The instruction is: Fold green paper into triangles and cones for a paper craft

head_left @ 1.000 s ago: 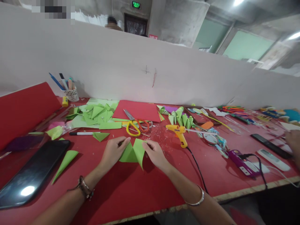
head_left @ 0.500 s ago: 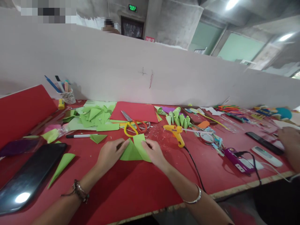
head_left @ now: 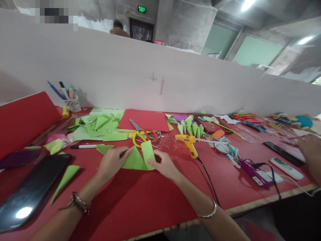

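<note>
Between my two hands a sheet of green paper is held just above the red tabletop, its right part folded over into a lighter flap. My left hand pinches the paper's left edge between thumb and fingers. On the other side, my right hand grips the folded flap, thumb on top. Scissors with yellow and orange handles lie just beyond the paper. A green paper cone rests to the left of my left hand, and a small green piece partly shows behind that hand.
A yellow glue gun with a black cord lies right of my hands. Green paper pieces pile up at the back left, finished-looking cones at the back. A black phone-like slab is at left. Another person's hand is far right.
Both hands have shifted slightly left with the green paper. The right flap now stands more upright and narrower, with my right thumb pressed across its lower part.
</note>
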### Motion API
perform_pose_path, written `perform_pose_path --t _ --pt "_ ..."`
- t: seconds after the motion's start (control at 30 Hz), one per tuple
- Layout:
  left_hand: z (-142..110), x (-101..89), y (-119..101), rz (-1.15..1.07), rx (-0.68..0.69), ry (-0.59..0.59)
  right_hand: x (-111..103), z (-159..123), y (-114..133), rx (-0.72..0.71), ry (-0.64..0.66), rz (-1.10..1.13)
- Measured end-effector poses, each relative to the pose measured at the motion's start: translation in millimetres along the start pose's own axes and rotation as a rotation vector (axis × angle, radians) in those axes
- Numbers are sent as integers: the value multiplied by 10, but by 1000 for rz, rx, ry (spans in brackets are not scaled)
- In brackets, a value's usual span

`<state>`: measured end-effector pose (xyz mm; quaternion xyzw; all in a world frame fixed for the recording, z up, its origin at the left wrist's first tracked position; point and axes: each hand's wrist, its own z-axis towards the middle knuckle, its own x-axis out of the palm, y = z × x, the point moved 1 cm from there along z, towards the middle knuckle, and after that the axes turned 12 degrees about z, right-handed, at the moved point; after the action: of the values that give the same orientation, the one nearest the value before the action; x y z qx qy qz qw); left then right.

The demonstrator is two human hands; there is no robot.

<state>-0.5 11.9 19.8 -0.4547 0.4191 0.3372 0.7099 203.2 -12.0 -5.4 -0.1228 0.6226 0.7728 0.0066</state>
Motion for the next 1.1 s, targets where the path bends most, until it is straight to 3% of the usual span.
perform_pose_path --t 0.07,0.33,0.5,0.63,0.7,0.9,0.97,1.1 --pt "4 -8 3 -18 -3 -9 7 -14 15 -3 56 -87" --pt "38 -46 47 -52 -32 -37 -27 -4 -3 54 -30 -61" --pt "57 -35 122 -40 -65 -65 -97 42 -61 62 -205 -18" --pt "64 8 109 -60 -59 -4 -139 54 -66 94 -346 51" --pt "50 49 47 -95 -15 67 -120 44 -37 95 -314 90" --pt "-31 192 -120 -137 79 198 3 -14 34 86 36 143" --pt "-34 216 -120 -142 102 176 22 -28 20 73 80 122" --pt "-25 175 -120 -82 127 -18 38 -37 -22 76 92 137"
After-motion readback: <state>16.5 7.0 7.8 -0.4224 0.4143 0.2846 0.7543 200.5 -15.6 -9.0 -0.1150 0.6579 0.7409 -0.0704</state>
